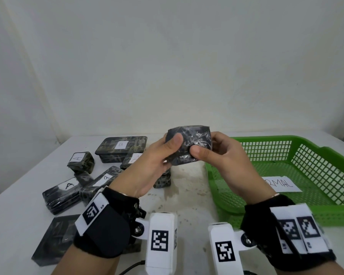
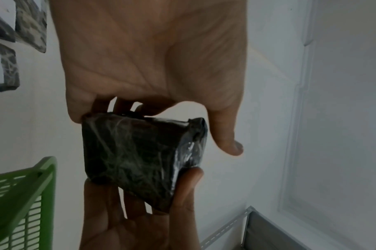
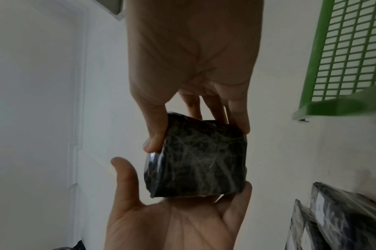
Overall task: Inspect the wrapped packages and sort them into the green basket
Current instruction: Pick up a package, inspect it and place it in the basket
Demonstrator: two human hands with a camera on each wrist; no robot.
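Hands: left hand [image 1: 153,165] and right hand [image 1: 224,161] are gripping a black film-wrapped package [image 1: 189,146], unlabelled side showing.
Basket: green plastic mesh basket [image 1: 326,155], right of package, is carrying paper reading "RMAL" [image 1: 282,184].
Surface: packages left of it are showing "A" [image 1: 78,158] and "B" [image 1: 121,144].

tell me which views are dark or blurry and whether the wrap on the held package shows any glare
Head view: evenly lit and mostly sharp; the wrapped package shows whitish glare streaks, and the table edges bow from the wide lens. Left wrist view: dim, backlit by the white wall, the left hand soft. Right wrist view: equally dim, the green basket smeared at its rim.
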